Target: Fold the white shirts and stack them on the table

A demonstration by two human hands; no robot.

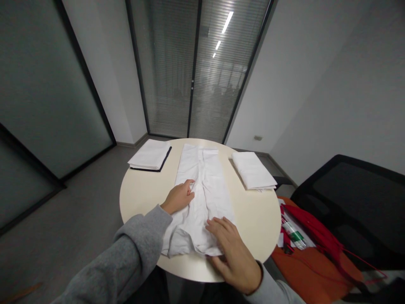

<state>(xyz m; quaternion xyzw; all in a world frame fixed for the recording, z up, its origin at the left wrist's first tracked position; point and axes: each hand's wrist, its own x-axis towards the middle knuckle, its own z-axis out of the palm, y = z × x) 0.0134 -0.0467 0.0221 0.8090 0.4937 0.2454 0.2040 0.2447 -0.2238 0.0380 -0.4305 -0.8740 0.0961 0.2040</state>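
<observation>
A white cloth garment [215, 185], perhaps a shirt, lies lengthwise across the round table, folded into a long strip. Creases run down its middle, and its near end is rumpled close to the table's front edge. My left hand [179, 198] rests on the left side of the cloth, index finger stretched out and thumb apart from it; the other fingers are partly curled. Over the near right corner, my right hand [232, 253] lies with fingers spread on the fabric. Its thumb sits just off the near hem.
On the pale round table [253, 223], a folded white cloth with dark edging [150, 154] lies back left, and a folded white cloth [253, 170] lies back right. An orange chair [284, 268] at the right holds a red bag [311, 226] and a clear bottle [294, 234].
</observation>
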